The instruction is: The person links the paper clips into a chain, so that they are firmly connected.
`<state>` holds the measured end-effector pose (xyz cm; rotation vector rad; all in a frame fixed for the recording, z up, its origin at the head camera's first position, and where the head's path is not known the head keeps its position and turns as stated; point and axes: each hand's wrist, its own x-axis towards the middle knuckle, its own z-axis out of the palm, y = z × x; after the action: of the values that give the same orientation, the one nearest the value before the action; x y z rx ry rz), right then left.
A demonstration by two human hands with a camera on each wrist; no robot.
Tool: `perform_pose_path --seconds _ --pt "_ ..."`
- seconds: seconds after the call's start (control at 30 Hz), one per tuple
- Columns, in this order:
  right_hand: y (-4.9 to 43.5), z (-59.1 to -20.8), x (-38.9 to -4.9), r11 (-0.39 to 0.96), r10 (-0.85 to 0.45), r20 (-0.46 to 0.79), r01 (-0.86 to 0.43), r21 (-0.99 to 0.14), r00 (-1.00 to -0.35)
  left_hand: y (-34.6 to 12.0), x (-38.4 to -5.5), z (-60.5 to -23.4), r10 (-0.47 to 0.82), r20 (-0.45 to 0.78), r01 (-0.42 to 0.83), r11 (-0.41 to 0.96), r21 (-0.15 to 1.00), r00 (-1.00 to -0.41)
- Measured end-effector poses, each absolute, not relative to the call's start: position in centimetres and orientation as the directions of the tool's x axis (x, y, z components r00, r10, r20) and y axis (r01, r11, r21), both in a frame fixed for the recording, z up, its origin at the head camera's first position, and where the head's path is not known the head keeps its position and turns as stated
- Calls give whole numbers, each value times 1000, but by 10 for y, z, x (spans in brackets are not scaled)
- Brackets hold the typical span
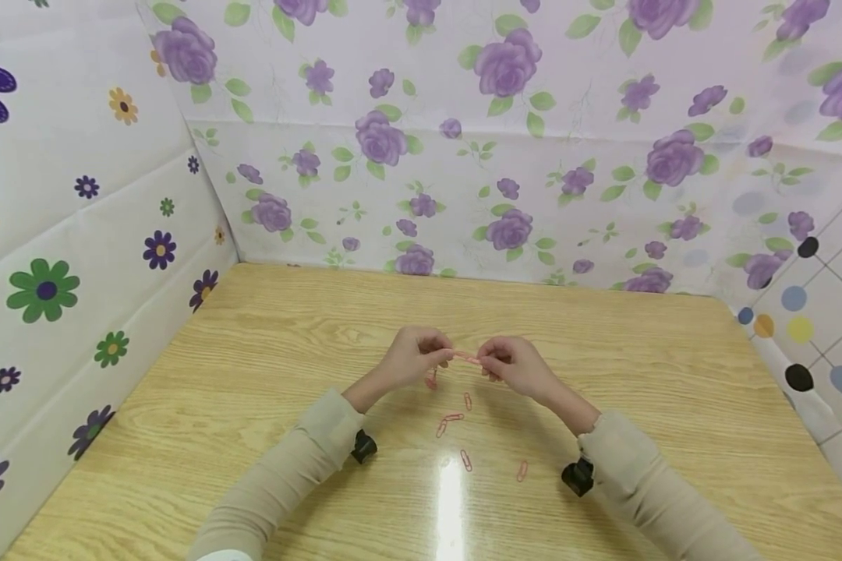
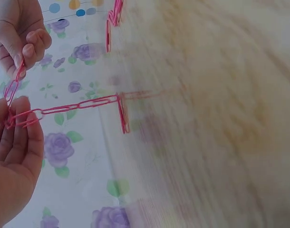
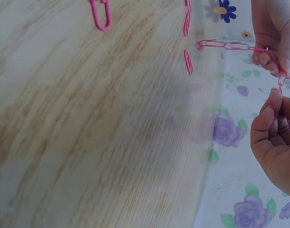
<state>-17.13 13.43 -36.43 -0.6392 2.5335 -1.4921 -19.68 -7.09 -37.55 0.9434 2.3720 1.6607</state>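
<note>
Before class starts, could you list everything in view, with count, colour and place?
Table: one, yellowish wood, centre
Paper clip chain: one, pink, held over the table, part hanging
Loose paper clips: five, pink, on the table
Rose cloth: one, pale with purple, behind
Flowered cloth: one, white, multicoloured, left
Dotted cloth: one, white, multicoloured, right
Wrist cameras: two, black, at the wrists
Sleeves: two, beige, forearms
Left fingers: one set, pinching the chain
Right fingers: one set, pinching the chain

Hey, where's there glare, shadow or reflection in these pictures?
Head view: a white glare streak on the table, soft shadows under the sleeves; left wrist view: the pink paperclip chain faintly mirrored in the table; right wrist view: a purple rose faintly mirrored there.
</note>
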Motion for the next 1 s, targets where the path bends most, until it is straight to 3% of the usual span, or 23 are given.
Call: perform_pose_path --seconds 0.23,0.5,0.8,1.0 --pt "137 -368 -173 398 -407 82 -257 -880 -910 -72 -201 -381 595 192 322 120 939 -781" --pt "138 -387 -184 329 -380 28 -163 -930 -925 -73 -200 -379 632 145 310 158 938 -761" --pt "138 -398 -189 298 -390 4 -131 -946 -921 -66 -198 -379 647 260 523 252 814 -717" --pt "137 -395 -189 274 -404 -6 -115 -955 -915 -64 -215 -407 630 365 635 272 723 -685"
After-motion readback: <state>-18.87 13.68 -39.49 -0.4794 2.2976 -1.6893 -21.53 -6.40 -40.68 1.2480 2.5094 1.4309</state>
